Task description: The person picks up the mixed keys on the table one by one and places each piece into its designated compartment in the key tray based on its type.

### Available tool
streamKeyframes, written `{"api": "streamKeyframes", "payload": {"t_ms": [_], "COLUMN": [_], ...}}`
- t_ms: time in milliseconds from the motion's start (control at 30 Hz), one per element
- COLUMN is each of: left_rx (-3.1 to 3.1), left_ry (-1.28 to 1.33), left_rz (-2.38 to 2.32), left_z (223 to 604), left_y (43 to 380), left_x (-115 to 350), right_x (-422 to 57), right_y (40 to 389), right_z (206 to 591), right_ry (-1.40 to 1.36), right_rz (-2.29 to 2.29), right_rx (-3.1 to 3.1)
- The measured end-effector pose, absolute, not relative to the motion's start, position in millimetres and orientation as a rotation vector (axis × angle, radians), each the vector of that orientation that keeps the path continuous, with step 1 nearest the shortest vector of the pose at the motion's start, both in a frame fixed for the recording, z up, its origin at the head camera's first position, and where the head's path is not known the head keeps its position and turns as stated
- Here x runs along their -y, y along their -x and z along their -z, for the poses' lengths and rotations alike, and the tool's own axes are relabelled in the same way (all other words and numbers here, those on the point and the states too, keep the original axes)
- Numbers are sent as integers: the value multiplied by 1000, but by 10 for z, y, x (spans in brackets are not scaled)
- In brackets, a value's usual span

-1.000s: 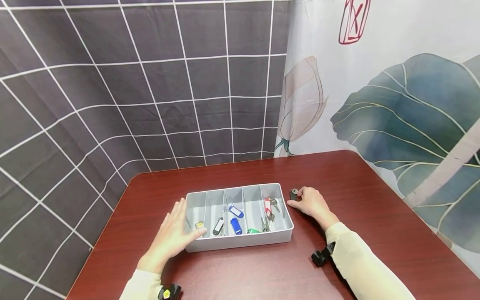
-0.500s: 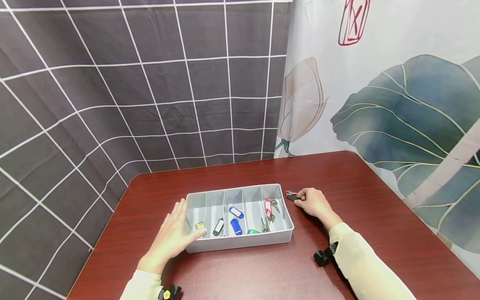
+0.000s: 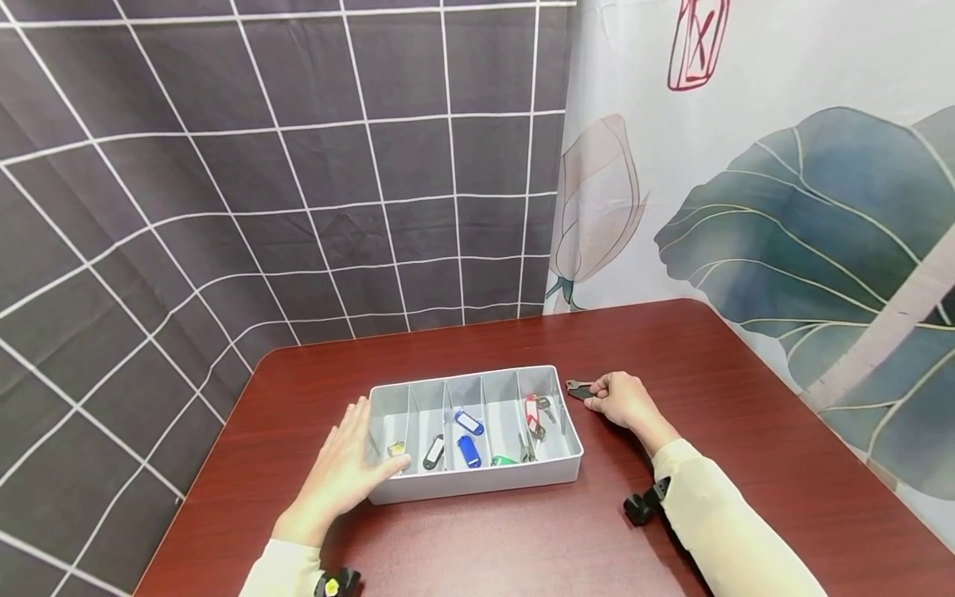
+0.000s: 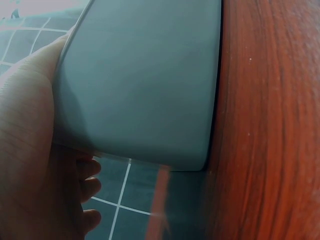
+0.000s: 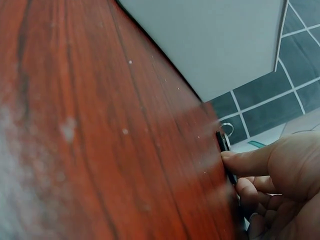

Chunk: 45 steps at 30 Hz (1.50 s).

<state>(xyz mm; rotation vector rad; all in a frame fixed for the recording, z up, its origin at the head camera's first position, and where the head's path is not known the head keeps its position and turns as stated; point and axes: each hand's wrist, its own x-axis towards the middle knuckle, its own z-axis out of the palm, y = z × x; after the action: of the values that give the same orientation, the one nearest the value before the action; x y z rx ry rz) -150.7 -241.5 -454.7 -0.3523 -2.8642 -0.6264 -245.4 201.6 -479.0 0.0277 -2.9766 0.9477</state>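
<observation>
At its left end, the light grey divided tray (image 3: 477, 479) is touched by my left hand (image 3: 346, 456), whose fingers lie straight along the short wall while the thumb reaches over the front rim. In the left wrist view, the hand (image 4: 25, 110) rests at the tray's corner. To the right of the tray, my right hand (image 3: 625, 402) pinches a black key tag (image 3: 580, 394) between thumb and fingers. A metal key (image 3: 576, 384) points left from it. The right wrist view shows the tag (image 5: 223, 144) edge-on, at table level.
Inside the tray lie blue key tags (image 3: 469, 421), a black-framed one (image 3: 434, 452), a red one (image 3: 532, 412) with keys, a green one (image 3: 503, 460) and a yellow one (image 3: 397, 448). A reddish-brown table (image 3: 477, 547) bears everything. Curtains (image 3: 418, 191) hang behind.
My right hand has shifted its hold on the black key tag and turned it, so the key now points left. My left hand and the tray stay in place.
</observation>
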Motion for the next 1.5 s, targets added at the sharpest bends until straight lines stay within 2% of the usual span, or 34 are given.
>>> {"api": "streamKeyframes", "payload": {"t_ms": [233,633,1500], "left_rx": [2862,2865,2881], "left_ry": [354,359,349], "left_rz": [633,620,636], "left_z": [4554,4544,4540], "left_y": [1495,1501,1509], "left_x": [2410,2414,2415], "right_x": [-2025,-2095,-2274], "right_y": [2437,2445,2456], "right_z": [4813,4790,4598], "right_ry": [16,-117,-44], "right_rz": [-1060,-1111,-1394], "right_rx": [3003,2915,2758]}}
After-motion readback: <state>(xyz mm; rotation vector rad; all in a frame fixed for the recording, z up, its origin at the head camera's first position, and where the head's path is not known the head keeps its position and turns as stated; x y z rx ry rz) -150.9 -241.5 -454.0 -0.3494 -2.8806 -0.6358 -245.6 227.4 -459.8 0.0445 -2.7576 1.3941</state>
